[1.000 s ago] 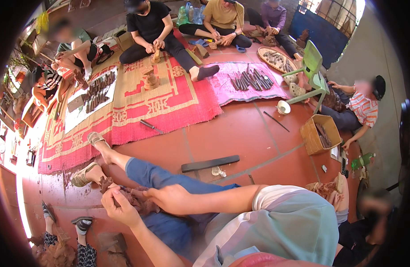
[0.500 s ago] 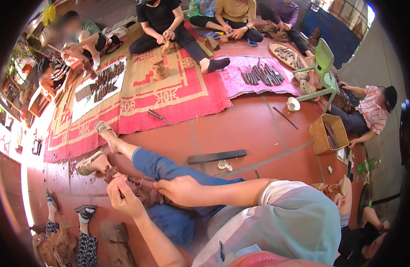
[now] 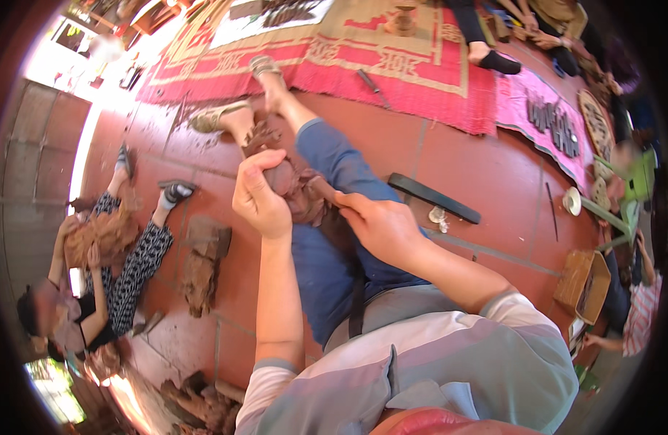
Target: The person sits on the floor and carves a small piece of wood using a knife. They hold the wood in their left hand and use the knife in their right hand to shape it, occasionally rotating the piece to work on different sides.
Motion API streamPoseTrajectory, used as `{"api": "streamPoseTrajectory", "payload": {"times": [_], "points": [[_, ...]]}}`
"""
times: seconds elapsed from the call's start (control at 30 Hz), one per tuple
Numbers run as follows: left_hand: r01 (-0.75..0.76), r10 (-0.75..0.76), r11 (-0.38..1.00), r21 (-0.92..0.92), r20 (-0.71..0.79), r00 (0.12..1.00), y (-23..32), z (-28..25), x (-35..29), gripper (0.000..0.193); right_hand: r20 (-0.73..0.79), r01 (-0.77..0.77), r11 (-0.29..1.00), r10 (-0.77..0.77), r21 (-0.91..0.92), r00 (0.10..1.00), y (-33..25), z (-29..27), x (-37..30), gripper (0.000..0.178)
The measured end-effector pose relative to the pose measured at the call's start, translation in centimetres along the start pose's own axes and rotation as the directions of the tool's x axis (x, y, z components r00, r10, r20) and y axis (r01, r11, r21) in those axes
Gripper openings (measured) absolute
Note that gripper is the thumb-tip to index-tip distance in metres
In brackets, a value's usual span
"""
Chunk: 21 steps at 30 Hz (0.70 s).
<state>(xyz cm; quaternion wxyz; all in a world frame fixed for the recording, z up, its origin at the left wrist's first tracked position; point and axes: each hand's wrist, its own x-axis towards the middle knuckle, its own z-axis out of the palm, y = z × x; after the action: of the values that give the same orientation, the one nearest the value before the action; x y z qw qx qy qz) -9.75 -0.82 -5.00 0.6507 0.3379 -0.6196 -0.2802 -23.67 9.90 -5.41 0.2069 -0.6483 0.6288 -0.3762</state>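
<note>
A reddish-brown carved wooden figure (image 3: pixel 299 206) with a knobbly, branching end rests over my lap, against my blue trousers. My left hand (image 3: pixel 263 194) grips its upper left side, with the thumb raised along the top. From the right, my right hand (image 3: pixel 377 223) pinches a small flat brown piece (image 3: pixel 321 188) against the figure's surface. I cannot make out what that piece is made of. The underside of the figure is hidden by my hands and legs.
A long dark sharpening stone (image 3: pixel 434 198) lies right on the red tiles, beside a small crumpled whitish thing (image 3: pixel 437 216). A rough wood block (image 3: pixel 202 268) stands left, near a seated co-worker holding a large carving (image 3: pixel 102 235). A thin tool (image 3: pixel 372 85) lies on the red mat (image 3: pixel 435 98).
The view has swung to the left, showing more of the left co-worker. My hands stay on the figure; the small flat piece under my right fingers now shows more plainly.
</note>
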Motion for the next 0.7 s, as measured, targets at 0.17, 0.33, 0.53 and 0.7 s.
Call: {"api": "streamPoseTrajectory", "payload": {"times": [0.17,0.33,0.53,0.7], "points": [[0.006,-0.006,1.0,-0.021,0.031,0.999,0.1,0.3,0.3,0.044,0.016,0.001,0.997,-0.002,0.077,1.0,0.9,0.3,2.0,0.021],[0.0,0.001,1.0,-0.017,0.045,0.999,-0.2,-0.1,-0.2,0.044,0.462,0.005,0.998,-0.033,0.06,0.886,1.3,-3.1,-1.3,0.024],[-0.004,0.004,1.0,0.018,0.039,0.999,0.1,0.8,0.0,0.042,0.123,-0.199,0.94,0.171,0.278,0.978,0.8,-4.0,0.5,0.026],[0.039,-0.04,0.996,-0.08,-0.013,0.999,0.0,0.1,-0.1,0.04,0.219,-0.164,0.984,0.145,0.074,0.965,1.0,-0.1,2.5,0.028]]}}
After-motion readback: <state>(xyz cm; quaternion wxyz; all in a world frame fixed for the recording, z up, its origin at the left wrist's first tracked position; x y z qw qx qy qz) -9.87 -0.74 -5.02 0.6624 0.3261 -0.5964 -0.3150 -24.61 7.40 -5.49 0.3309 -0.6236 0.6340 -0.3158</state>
